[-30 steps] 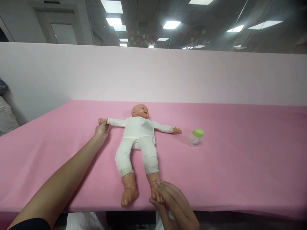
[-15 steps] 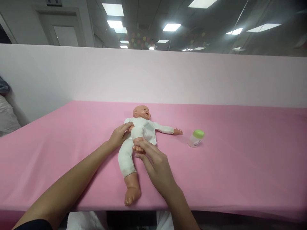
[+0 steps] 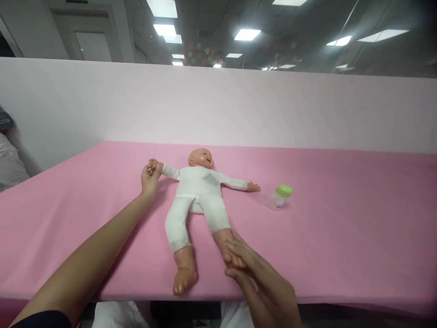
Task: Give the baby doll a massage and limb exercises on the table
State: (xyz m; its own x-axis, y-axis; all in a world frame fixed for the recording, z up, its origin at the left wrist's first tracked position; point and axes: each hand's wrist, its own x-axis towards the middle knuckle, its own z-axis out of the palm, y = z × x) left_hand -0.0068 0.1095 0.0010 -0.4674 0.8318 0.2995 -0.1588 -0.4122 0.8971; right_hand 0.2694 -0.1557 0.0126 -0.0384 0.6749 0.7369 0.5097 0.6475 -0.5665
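Observation:
A baby doll [image 3: 200,184] in a white suit lies on its back on the pink-covered table [image 3: 327,237], its head toward the wall. My left hand [image 3: 150,179] is closed around the doll's hand at the left, with that arm stretched outward. Around the foot at the right, my right hand [image 3: 261,278] has its fingers along the top and its thumb below. The doll's other foot rests near the front edge. Its other arm reaches right, toward a small baby bottle [image 3: 280,197] with a green cap, which stands apart from both my hands.
A white wall [image 3: 218,107] rises behind the table, with reflective glass above it. At the far left sits a white pillow-like bundle [image 3: 12,161] with something dark on top. The table's front edge runs just before my legs.
My left hand has moved outward to the left, drawing the doll's arm out. My right hand has brought the bent leg down toward me, so it now lies extended.

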